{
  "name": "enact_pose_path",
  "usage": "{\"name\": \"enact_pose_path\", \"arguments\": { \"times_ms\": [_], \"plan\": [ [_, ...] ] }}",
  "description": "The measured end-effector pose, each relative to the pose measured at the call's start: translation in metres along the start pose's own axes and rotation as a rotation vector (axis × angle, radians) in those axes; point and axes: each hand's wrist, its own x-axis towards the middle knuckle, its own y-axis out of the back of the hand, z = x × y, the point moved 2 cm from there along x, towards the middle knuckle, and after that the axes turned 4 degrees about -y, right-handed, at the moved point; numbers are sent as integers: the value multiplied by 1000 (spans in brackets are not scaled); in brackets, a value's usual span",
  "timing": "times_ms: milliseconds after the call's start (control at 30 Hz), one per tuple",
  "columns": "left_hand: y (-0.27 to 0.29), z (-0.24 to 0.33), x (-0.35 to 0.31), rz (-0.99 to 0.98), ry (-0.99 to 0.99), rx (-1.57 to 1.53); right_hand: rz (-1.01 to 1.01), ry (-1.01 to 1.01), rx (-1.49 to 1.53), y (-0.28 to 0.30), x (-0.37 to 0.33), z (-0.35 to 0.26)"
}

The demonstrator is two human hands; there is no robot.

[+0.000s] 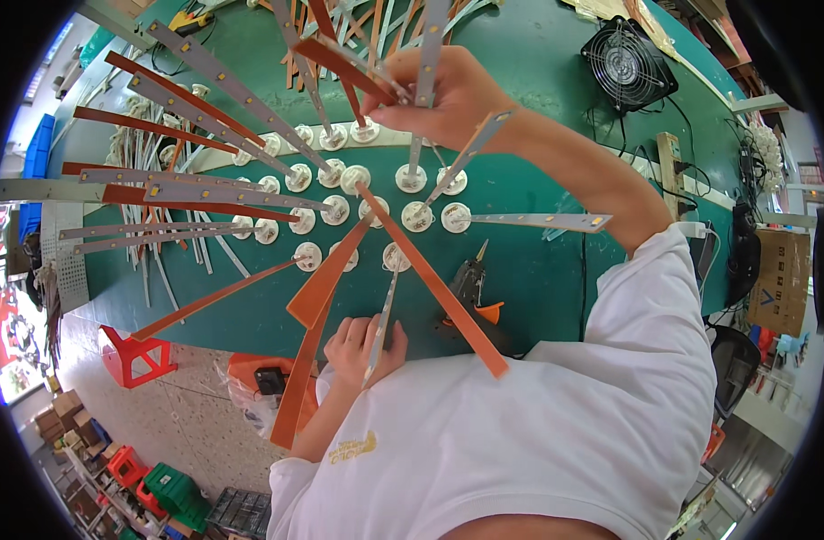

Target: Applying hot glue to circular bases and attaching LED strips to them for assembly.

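Note:
Many round white bases [416, 216] stand in rows on the green table, with long LED strips rising from them. Some strips show a grey face dotted with yellow LEDs [542, 220]; others show an orange-brown back [439, 297]. Over the far rows, my right hand [448, 94] is closed, its fingertips pinching the narrow end of an orange-brown LED strip [344, 67]. A grey strip crosses in front of that hand. At the near table edge, my left hand [362, 351] has curled fingers, partly covered by an upright strip. What it may hold is hidden.
A dark glue gun [468, 283] with an orange part lies right of the near bases. Loose strips [389, 36] are heaped at the back and left. A black fan [628, 63] and cables occupy the far right. A red stool [137, 357] stands left, below the table.

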Motion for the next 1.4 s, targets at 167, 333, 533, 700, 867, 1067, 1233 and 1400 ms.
{"name": "enact_pose_path", "arguments": {
  "times_ms": [167,333,533,700,867,1067,1233,1400],
  "plan": [
    [-1,0,1,0,0,-13,-23,181,-194,38,-9,0],
    [-1,-2,3,5,-13,-34,24,113,-474,71,-25,-23],
    [-1,-3,0,15,-13,-11,312,-95,-491,120,-11,-20],
    [1,-3,7,10,-39,-9,619,423,-892,168,28,16],
    [3,-1,6,6,-48,6,404,630,-1548,167,54,87],
    [3,0,6,-25,-33,-24,268,419,-1542,155,65,155],
    [1,-3,1,-8,-26,-35,222,476,-1464,124,34,123],
    [1,-2,3,-24,-15,-31,171,428,-1126,106,-55,63]
  ]
}}
